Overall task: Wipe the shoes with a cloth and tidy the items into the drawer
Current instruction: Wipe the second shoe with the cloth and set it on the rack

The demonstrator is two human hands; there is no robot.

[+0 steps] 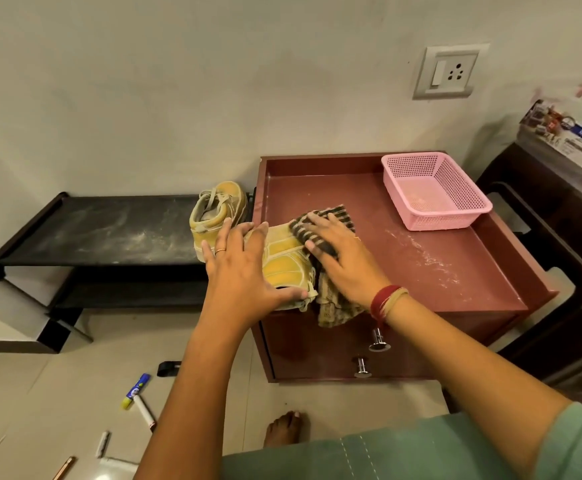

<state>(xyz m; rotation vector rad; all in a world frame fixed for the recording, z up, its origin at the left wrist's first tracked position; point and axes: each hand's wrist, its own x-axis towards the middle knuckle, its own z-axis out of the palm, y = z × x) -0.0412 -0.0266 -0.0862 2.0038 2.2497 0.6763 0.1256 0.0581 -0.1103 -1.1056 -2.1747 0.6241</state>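
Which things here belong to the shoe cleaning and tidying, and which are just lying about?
In use: yellow canvas shoe being wiped; second yellow shoe; brown striped cloth; reddish-brown drawer cabinet; probably the floor markers.
Lying about: pink plastic mesh basket; white wall socket.

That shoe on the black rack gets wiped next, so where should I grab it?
Judging by its pose, pinch the heel collar of the second shoe from above on the near side: it stands upright on the black rack, opening up, heel toward you, toe close against the cabinet.
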